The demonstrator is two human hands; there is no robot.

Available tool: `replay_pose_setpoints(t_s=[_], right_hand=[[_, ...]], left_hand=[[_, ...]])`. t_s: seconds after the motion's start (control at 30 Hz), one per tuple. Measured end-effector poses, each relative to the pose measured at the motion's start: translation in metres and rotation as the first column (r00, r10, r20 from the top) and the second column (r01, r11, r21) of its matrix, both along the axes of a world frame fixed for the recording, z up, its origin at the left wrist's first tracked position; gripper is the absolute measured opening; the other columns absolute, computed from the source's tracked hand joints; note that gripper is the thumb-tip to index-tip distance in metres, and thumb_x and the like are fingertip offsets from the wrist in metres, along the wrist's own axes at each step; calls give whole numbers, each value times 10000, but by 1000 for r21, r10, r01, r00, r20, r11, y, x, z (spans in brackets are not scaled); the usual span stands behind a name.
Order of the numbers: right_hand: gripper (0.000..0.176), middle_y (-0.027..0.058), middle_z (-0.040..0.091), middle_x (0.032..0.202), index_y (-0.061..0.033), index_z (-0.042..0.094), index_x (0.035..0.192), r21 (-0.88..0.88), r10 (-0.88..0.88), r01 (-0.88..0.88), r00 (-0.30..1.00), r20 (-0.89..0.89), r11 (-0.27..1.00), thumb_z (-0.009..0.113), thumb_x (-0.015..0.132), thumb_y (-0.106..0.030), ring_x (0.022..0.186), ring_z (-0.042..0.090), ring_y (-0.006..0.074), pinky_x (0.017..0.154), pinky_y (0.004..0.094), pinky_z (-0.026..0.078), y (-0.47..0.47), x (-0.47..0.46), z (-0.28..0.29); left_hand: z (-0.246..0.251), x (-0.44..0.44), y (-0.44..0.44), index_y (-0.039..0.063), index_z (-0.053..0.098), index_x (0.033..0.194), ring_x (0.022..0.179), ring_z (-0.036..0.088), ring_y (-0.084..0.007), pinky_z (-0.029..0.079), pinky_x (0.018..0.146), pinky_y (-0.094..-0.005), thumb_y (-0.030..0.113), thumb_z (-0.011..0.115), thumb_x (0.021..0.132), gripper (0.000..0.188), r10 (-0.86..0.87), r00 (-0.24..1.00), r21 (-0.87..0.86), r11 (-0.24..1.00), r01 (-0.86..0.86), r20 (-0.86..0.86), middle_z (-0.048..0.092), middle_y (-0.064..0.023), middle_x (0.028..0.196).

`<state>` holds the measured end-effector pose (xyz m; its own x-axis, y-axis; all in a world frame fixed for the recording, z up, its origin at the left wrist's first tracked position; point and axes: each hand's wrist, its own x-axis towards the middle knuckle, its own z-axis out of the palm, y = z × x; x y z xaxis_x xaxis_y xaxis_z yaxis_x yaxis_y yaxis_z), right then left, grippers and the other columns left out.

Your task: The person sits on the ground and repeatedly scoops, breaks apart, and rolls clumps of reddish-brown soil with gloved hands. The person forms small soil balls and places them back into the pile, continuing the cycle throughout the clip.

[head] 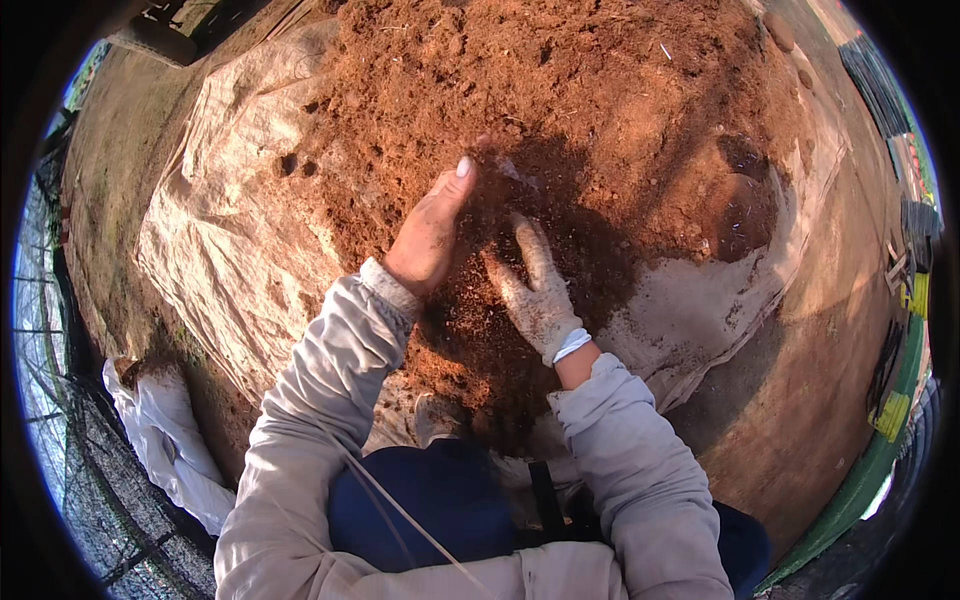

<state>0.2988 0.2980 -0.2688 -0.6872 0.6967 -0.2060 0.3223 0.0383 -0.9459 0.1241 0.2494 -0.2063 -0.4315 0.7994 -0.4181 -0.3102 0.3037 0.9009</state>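
Note:
A wide heap of loose reddish-brown growing medium (480,82), fibrous and soil-like, lies before me on a pale woven tarp (240,217). My bare left hand (431,232) is over the heap, thumb up and palm turned inward, with its fingers mostly hidden behind the thumb. Facing it is my right hand (538,292) in a knitted work glove dusted with the medium, thumb and forefinger spread. Loose crumbs and a blurred haze of particles show between the two hands. Neither hand grips any solid object.
A white plastic sack (169,435) lies at the lower left beside dark shade netting (112,480). A wheel (154,41) stands at the upper left. Stacked black trays (870,79) and green sheeting (877,465) line the right. My knee (424,502) is close below.

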Motion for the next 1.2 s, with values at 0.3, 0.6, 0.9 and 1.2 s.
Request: replay_pose_setpoints(t_s=[0.3,0.6,0.9,1.2], right_hand=[[713,254,382,1398,-23,381,1420,-195,-235,313,910,342,929,713,867,-328,1276,421,407,1072,412,358,-48,46,-37],[368,93,624,1259,13,536,1280,-453,-334,207,917,-218,867,615,922,-19,1113,598,182,959,311,472,-18,11,13],[402,96,498,1390,-31,398,1417,-535,-254,-56,835,-488,843,388,1017,-67,1266,483,216,1084,332,381,-32,-5,-47],[451,64,403,1509,-53,329,1492,-253,-51,-316,531,-846,915,348,1063,-191,1353,414,197,1125,286,336,5,-9,-77]], left_hand=[[-86,57,-122,98,317,1507,1452,135,-449,156,1178,-495,351,741,858,815,-219,912,-256,958,132,-348,337,-255,1513],[-41,49,-46,-40,607,1102,941,594,-118,481,879,-291,299,703,917,398,188,974,-8,982,-188,125,645,-16,984],[-8,71,-8,-22,534,1319,1196,537,-232,369,1075,-349,109,565,967,377,127,988,128,982,-137,83,600,-116,1264],[-14,94,3,-15,208,1512,1446,237,-286,200,1180,-383,238,360,1061,539,-145,953,158,969,191,-265,259,-202,1556]])
